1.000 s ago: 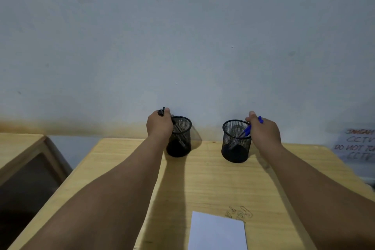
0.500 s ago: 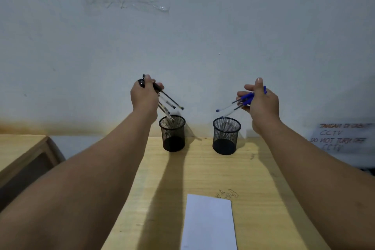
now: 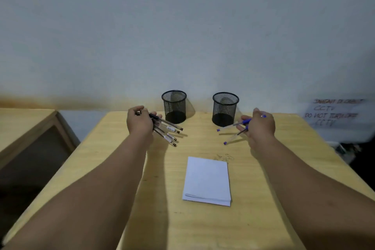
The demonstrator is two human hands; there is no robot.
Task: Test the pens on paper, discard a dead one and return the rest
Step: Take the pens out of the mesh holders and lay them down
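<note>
Above the desk [image 3: 203, 229] — both hands curled round pens: left [image 3: 140, 123] black-capped pens [image 3: 168, 131], right [image 3: 260, 126] blue pens [image 3: 233, 133].

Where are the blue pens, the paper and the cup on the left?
blue pens [image 3: 231, 127], head view, on the clear barrel of the upper pen.
paper [image 3: 207, 180], head view, middle of the top sheet.
left mesh cup [image 3: 174, 105], head view, on its front wall.

Both arms outstretched — left hand [image 3: 140, 123], right hand [image 3: 260, 128] curled, gripping.
</note>
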